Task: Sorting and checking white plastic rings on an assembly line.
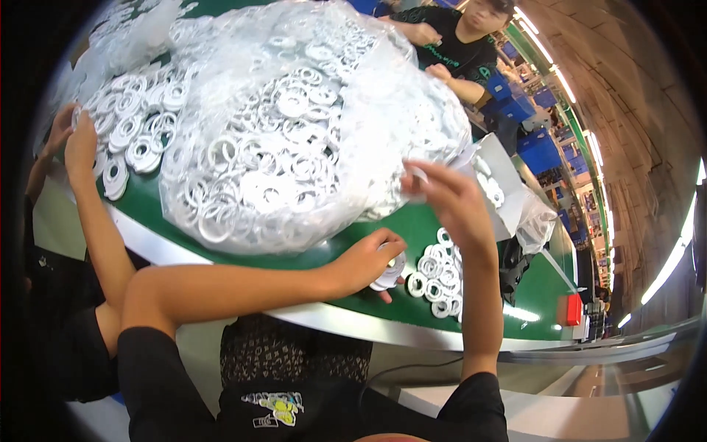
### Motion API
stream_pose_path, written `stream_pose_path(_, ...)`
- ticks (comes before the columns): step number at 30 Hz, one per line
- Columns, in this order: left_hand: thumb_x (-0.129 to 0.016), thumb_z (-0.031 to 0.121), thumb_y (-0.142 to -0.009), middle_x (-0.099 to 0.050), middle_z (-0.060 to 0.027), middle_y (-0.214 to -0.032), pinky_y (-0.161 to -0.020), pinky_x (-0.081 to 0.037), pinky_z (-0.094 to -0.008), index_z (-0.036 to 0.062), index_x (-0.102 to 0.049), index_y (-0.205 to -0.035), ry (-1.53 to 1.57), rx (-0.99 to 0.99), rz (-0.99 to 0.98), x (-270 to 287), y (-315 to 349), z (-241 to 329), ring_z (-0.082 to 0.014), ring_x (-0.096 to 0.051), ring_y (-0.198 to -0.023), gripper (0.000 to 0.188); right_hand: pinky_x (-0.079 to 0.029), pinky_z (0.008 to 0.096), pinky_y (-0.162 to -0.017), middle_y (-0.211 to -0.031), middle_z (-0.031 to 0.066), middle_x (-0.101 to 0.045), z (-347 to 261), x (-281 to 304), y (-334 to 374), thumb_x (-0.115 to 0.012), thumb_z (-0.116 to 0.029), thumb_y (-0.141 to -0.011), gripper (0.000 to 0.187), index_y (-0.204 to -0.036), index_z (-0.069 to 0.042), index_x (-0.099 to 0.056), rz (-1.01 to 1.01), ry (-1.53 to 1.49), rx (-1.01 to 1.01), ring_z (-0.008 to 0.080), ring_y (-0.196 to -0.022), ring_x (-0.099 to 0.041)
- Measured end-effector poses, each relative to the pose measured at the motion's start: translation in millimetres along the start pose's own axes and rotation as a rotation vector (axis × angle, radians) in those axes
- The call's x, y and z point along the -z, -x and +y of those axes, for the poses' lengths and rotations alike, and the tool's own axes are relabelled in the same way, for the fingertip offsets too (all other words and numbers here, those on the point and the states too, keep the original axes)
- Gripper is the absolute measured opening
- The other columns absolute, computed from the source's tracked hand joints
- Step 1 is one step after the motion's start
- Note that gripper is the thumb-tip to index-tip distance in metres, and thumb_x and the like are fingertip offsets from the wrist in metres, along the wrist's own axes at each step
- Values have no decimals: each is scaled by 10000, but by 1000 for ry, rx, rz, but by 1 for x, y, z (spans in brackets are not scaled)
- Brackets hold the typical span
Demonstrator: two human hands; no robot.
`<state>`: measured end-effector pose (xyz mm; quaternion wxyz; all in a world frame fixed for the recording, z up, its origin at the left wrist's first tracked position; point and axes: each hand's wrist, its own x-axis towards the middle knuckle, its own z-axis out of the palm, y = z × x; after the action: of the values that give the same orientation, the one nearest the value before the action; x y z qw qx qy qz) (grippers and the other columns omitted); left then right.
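Note:
My left hand (362, 264) is closed round a white round plastic part (389, 275) with a raised centre, just above the table's near edge. My right hand (458, 200) is raised to the right of the big bag, thumb and fingers pinched on a small white ring (417, 177); motion blurs the fingertips. Between my hands and slightly right lies a cluster of white rings (439, 274), partly hidden behind my right forearm. A large clear plastic bag (177, 188), spread open, holds a heap of white rings (291, 158) in front of me.
A green table (346, 303) with a metal edge carries everything. At left, a co-worker's hands (79, 144) handle parts beside another pile of white parts (129, 132). Another person (460, 48) works across the table. A white box (508, 214) and a red block (573, 309) stand at right.

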<state>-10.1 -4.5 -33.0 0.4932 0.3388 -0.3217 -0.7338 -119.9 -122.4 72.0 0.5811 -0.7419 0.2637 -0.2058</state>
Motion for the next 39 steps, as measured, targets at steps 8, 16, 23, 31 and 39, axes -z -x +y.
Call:
stream_pose_path(8, -397, 393, -999, -494, -129, -1107, -593, -586, -354, 61, -397, -1231, -25, 27, 50, 2, 1, 3, -247, -617, -953, 405, -484, 288, -916, -1083, 127, -672, 53, 3, 77, -594, -26, -895, 291, -1179, 39, -604, 165, -143, 0, 162, -1017, -627)
stream_pose_path(16, -412, 334, -1009, -592, -105, -899, -533, -554, -272, 66, -475, -1125, -137, -38, 93, 3, -2, 3, -151, -626, -739, 299, -511, 359, -778, -919, 110, -643, 84, -13, 77, -708, 9, -635, 353, -985, -13, -664, 351, 793, 681, 281, -899, -614)
stream_pose_path(23, -401, 302, -1013, -590, -93, -845, -500, -528, -259, 63, -489, -1049, -190, -79, 116, 0, -3, 8, -134, -599, -682, 257, -503, 341, -743, -977, 96, -637, 84, -9, 81, -709, -34, -638, 331, -962, -10, -647, 252, 836, 826, 253, -878, -604)
stream_pose_path(31, -374, 299, -1014, -560, -77, -903, -473, -542, -283, 72, -472, -1006, -87, -18, 96, 3, 4, 9, -149, -618, -798, 247, -493, 360, -794, -1094, 92, -637, 75, -9, 85, -781, -119, -672, 347, -989, -48, -660, 294, 843, 605, 265, -976, -602)
stream_pose_path(39, -371, 296, -1013, -553, -77, -927, -488, -552, -288, 58, -474, -1026, -63, -39, 63, 8, 0, 12, -153, -625, -833, 260, -500, 363, -809, -1107, 112, -647, 75, -9, 78, -781, -72, -657, 416, -1047, -30, -642, 298, 831, 585, 283, -972, -625)
